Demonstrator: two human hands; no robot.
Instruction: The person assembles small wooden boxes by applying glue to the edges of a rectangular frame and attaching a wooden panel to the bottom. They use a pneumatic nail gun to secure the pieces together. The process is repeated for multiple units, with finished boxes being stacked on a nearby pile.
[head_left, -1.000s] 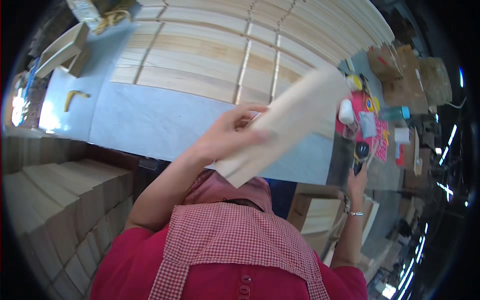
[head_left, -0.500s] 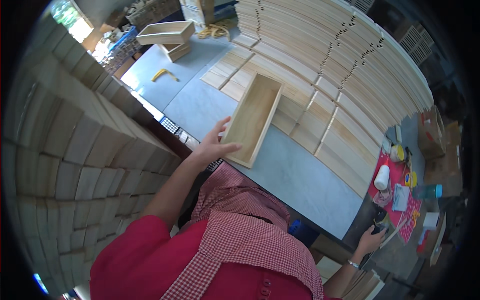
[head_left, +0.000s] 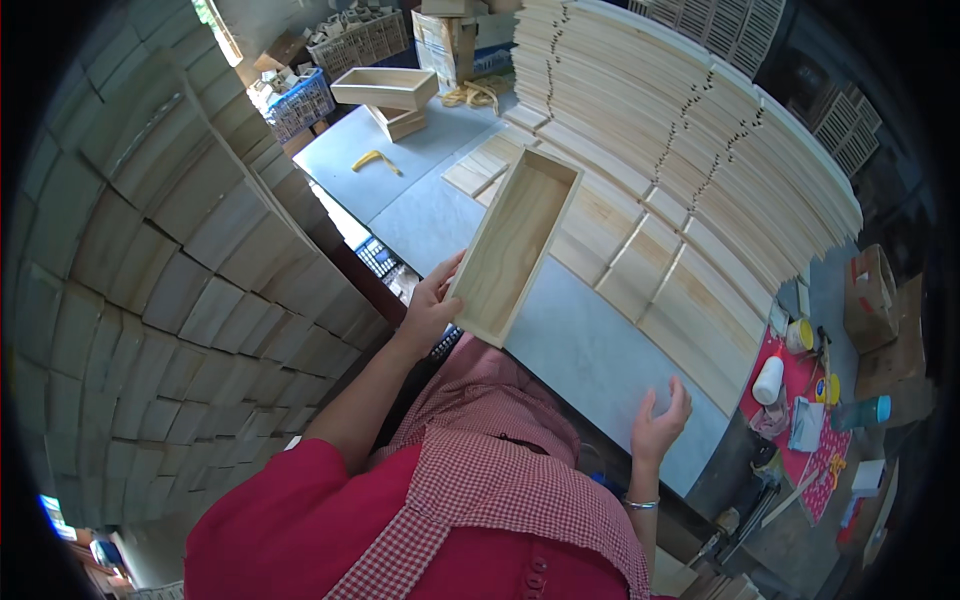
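A long, open wooden box [head_left: 517, 255] is tilted over the near side of the table. My left hand [head_left: 436, 305] grips its near left side, thumb at the rim and fingers around the outer wall. Over the front right part of the table, my right hand [head_left: 660, 425] is raised with thumb and fingers apart, holding nothing. Flat wooden boards [head_left: 690, 300] lie in rows behind the box, partly hidden by it.
Stacked boards [head_left: 640, 110] rise along the table's back. Two wooden boxes [head_left: 395, 90] and a yellow curved tool [head_left: 376, 161] sit far left. Piled wood blocks [head_left: 180, 290] wall my left. A red cloth [head_left: 780, 400] with a white bottle [head_left: 768, 381] lies right.
My right hand has left a dark object at the lower right and moved left, up over the table, with its fingers spread. My left hand still holds the box.
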